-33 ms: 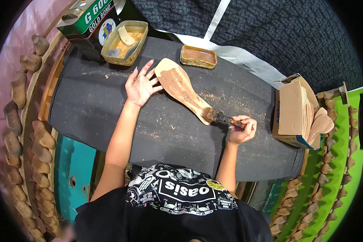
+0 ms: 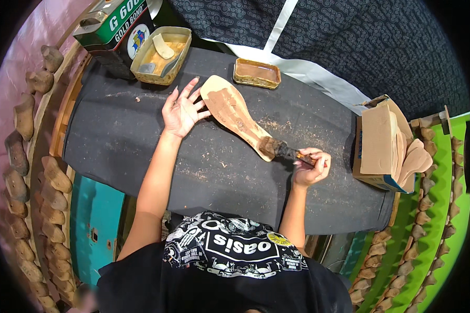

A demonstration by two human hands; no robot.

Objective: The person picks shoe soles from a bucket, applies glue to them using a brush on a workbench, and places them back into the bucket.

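Note:
A tan shoe insole [image 2: 235,112] lies slantwise on the dark cloth-covered table, its wide end at upper left. A brownish wet-looking layer covers much of its top. My left hand [image 2: 181,112] rests palm up beside the wide end, fingers spread, some fingertips against or just under the insole's edge; I cannot tell which. Closed around a brush handle, my right hand [image 2: 313,168] is at the narrow end. The brush [image 2: 270,147] has brown-caked bristles, which press on the insole near its narrow tip.
A shallow tray of brown liquid [image 2: 257,73] stands beyond the insole. At back left are a tub [image 2: 181,39] with scrapers and a metal can [image 2: 117,44]. A cardboard box [image 2: 378,138] of insoles sits at right. Wooden shoe lasts [image 2: 55,175] line both sides.
The brush and my right hand have shifted slightly left along the insole's narrow end. My left hand and the insole look unmoved.

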